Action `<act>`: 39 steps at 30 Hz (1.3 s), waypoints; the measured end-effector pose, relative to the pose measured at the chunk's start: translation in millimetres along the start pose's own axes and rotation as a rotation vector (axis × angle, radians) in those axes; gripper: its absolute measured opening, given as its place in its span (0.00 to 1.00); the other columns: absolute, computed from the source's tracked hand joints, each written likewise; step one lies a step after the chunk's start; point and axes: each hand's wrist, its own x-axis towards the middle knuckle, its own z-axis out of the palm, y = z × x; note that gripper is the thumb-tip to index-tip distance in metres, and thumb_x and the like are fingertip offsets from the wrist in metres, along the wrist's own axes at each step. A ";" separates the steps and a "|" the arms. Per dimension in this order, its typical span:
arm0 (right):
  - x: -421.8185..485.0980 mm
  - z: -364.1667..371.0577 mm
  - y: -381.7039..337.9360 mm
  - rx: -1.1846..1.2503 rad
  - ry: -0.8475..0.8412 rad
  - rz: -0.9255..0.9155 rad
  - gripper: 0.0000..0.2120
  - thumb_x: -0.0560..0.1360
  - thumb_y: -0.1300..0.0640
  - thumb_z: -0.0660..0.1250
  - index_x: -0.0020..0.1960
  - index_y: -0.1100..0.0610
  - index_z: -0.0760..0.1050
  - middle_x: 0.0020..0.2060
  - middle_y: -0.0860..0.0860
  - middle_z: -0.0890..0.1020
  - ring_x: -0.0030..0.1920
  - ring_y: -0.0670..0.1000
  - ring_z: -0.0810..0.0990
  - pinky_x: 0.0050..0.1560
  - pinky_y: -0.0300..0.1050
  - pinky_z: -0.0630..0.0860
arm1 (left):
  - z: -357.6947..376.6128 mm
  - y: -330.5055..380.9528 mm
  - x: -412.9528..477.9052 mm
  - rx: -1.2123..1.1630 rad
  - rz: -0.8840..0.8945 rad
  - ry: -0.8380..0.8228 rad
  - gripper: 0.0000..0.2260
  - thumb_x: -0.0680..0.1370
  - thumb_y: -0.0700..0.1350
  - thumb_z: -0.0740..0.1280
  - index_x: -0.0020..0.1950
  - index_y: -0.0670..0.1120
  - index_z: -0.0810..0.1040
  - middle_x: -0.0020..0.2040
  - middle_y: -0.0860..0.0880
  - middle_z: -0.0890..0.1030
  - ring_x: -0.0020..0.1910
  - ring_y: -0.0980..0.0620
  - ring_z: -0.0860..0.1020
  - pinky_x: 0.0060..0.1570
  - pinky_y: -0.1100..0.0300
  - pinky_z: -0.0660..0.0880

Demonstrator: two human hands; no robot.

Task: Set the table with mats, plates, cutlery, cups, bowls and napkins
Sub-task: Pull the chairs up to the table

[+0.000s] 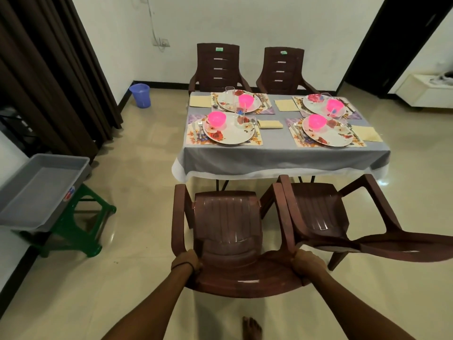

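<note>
- Gripping the back of the brown plastic chair (228,224), the left hand (187,262) and the right hand (307,263) each curl their fingers round one end of its top edge; it stands facing the counter (277,148), beside a second chair (318,212)
- Moulded plastic like this is probably light and stiff with some flex; the corners of the back look the soundest hold, and it should slide readily on the glossy floor (147,278)
- Four places lie on the counter: mats (255,141), floral plates (230,136), cutlery (200,130), glasses (230,92), yellow napkins (270,124); the glasses look fragile and easy to tip
- One pink bowl (217,118) sits on each plate; contents cannot be made out
- At the left a grey tub (81,168) on a green stool (81,231) shows only its bare bottom
</note>
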 end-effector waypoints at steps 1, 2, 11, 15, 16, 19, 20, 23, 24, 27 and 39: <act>-1.1 -0.6 -2.2 0.012 0.003 -0.004 0.24 0.81 0.44 0.57 0.70 0.57 0.69 0.64 0.55 0.78 0.62 0.54 0.79 0.34 0.38 0.67 | -2.4 -0.5 1.0 -0.001 -0.008 -0.001 0.24 0.78 0.51 0.67 0.70 0.42 0.69 0.69 0.42 0.74 0.66 0.43 0.74 0.63 0.54 0.71; -0.5 -0.5 -3.3 0.023 0.012 -0.009 0.23 0.81 0.43 0.57 0.70 0.57 0.70 0.63 0.55 0.78 0.61 0.54 0.79 0.33 0.38 0.66 | -3.2 -1.1 2.7 -0.008 -0.016 -0.008 0.23 0.78 0.51 0.67 0.69 0.42 0.70 0.68 0.42 0.74 0.65 0.44 0.75 0.63 0.54 0.71; -4.3 -7.4 -7.8 0.132 0.135 0.007 0.20 0.81 0.48 0.61 0.66 0.59 0.71 0.63 0.56 0.78 0.62 0.55 0.78 0.50 0.42 0.72 | 0.2 -22.2 37.1 -0.070 -0.023 -0.046 0.26 0.71 0.55 0.74 0.62 0.41 0.77 0.61 0.42 0.80 0.58 0.45 0.79 0.57 0.55 0.75; 3.3 -8.4 -16.3 0.189 0.178 -0.011 0.20 0.76 0.42 0.67 0.59 0.56 0.75 0.52 0.53 0.81 0.53 0.54 0.81 0.52 0.45 0.77 | -26.1 -14.4 24.8 -0.124 -0.051 0.023 0.27 0.70 0.54 0.75 0.63 0.40 0.76 0.61 0.42 0.80 0.59 0.45 0.79 0.55 0.56 0.75; 7.9 -5.2 -16.1 0.233 0.194 -0.015 0.21 0.73 0.38 0.70 0.53 0.54 0.76 0.45 0.50 0.81 0.48 0.52 0.81 0.52 0.46 0.79 | -30.0 -11.9 21.8 -0.130 -0.059 0.048 0.26 0.71 0.54 0.74 0.64 0.41 0.75 0.62 0.43 0.79 0.60 0.44 0.79 0.57 0.56 0.75; 21.7 2.6 -17.0 0.311 0.193 0.006 0.23 0.67 0.32 0.71 0.45 0.50 0.73 0.35 0.45 0.76 0.41 0.49 0.80 0.49 0.48 0.82 | -30.9 -12.6 25.8 -0.119 -0.065 0.082 0.25 0.74 0.53 0.72 0.65 0.41 0.74 0.64 0.43 0.78 0.62 0.45 0.77 0.59 0.57 0.74; 27.4 3.3 -15.9 0.317 0.197 0.010 0.23 0.67 0.31 0.71 0.47 0.50 0.74 0.36 0.45 0.77 0.41 0.49 0.80 0.48 0.46 0.81 | -30.6 -13.1 29.9 -0.110 -0.065 0.076 0.24 0.74 0.53 0.72 0.65 0.41 0.75 0.63 0.43 0.79 0.62 0.45 0.78 0.58 0.58 0.74; 39.3 2.6 -9.5 0.297 0.227 0.000 0.28 0.66 0.30 0.71 0.52 0.52 0.78 0.40 0.46 0.79 0.40 0.48 0.78 0.43 0.42 0.76 | -33.8 -13.4 40.9 -0.094 -0.090 0.030 0.26 0.71 0.54 0.74 0.64 0.41 0.77 0.62 0.43 0.80 0.60 0.46 0.79 0.55 0.58 0.75; 44.5 3.5 -6.9 0.304 0.241 -0.008 0.27 0.66 0.31 0.71 0.51 0.52 0.78 0.41 0.47 0.81 0.40 0.48 0.78 0.43 0.42 0.75 | -35.6 -14.3 47.3 -0.093 -0.094 0.011 0.27 0.70 0.54 0.75 0.64 0.41 0.77 0.61 0.43 0.80 0.60 0.46 0.79 0.55 0.58 0.75; 52.7 5.4 -6.7 0.266 0.248 0.005 0.15 0.76 0.45 0.66 0.54 0.55 0.78 0.51 0.51 0.83 0.49 0.52 0.82 0.51 0.47 0.80 | -27.1 -36.3 97.4 -0.070 -0.082 0.004 0.34 0.64 0.56 0.78 0.65 0.42 0.77 0.60 0.43 0.81 0.58 0.45 0.80 0.55 0.57 0.76; 140.4 37.5 8.2 0.177 0.090 -0.084 0.19 0.68 0.34 0.68 0.47 0.48 0.74 0.42 0.47 0.82 0.40 0.48 0.81 0.40 0.45 0.79 | -44.4 4.5 10.5 0.081 -0.055 0.178 0.21 0.80 0.56 0.59 0.70 0.48 0.70 0.67 0.46 0.75 0.64 0.48 0.76 0.61 0.57 0.72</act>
